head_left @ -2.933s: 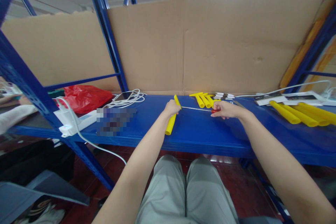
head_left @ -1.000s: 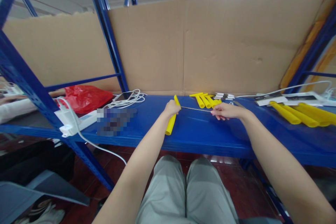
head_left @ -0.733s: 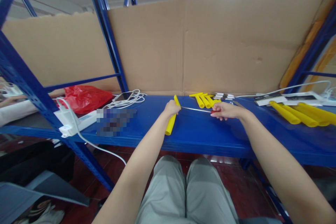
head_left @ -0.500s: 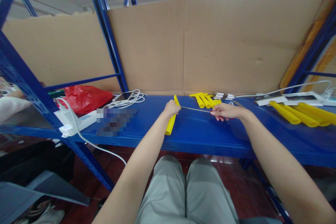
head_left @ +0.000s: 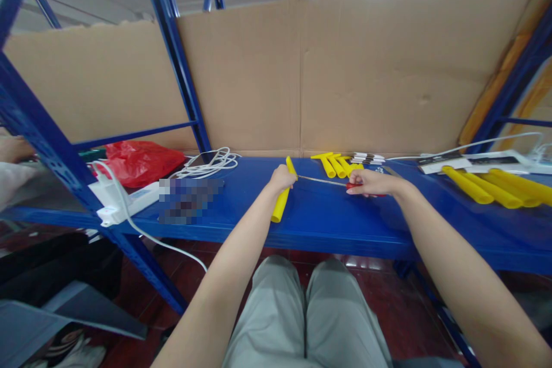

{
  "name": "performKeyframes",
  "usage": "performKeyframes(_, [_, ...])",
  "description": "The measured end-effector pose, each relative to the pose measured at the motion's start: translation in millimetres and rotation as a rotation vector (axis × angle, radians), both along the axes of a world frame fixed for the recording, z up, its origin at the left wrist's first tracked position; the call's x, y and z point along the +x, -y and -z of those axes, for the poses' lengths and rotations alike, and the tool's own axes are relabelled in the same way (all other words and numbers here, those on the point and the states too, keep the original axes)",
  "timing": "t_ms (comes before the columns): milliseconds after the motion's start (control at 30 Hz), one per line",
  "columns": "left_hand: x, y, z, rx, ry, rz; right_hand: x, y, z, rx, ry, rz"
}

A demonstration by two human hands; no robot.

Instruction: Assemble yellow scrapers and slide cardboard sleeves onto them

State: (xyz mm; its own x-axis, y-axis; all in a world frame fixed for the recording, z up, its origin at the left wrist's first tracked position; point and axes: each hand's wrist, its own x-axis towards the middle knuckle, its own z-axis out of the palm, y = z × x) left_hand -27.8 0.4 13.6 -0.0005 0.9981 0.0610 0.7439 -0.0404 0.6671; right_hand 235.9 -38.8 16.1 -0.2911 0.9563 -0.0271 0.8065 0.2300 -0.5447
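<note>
My left hand is wrapped round a yellow tube, which rests tilted on the blue shelf. In my right hand is a screwdriver with a red handle and a long metal shaft. Its shaft runs left across to the tube, and the tip meets the tube's side by my left fingers; the exact contact is too small to make out. Several yellow T-shaped pieces lie just behind my right hand, beside a stack of small black-and-white items.
More yellow tubes lie at the right. White cables, a red plastic bag and a white power strip are at the left. Cardboard stands behind the blue shelf. Another person's arm shows at far left.
My right hand's fingers have shifted round the screwdriver handle, so more red shows. My left hand and the tube stay put. The other person's arm at far left has moved.
</note>
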Motion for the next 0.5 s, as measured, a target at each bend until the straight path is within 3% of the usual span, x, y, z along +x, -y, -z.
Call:
performKeyframes(100, [0.6,0.0,-0.4,-0.002,0.004,0.000,-0.1,-1.3,0.9,-0.007,-0.004,0.014])
performKeyframes(300, [0.6,1.5,-1.0,-0.011,0.006,0.019,4.1,-3.8,-3.2,-0.033,0.085,-0.088])
performKeyframes(500, [2.8,19.9,-6.8,-0.137,0.111,0.192,9.1,-6.5,-2.7,-0.003,0.073,-0.065])
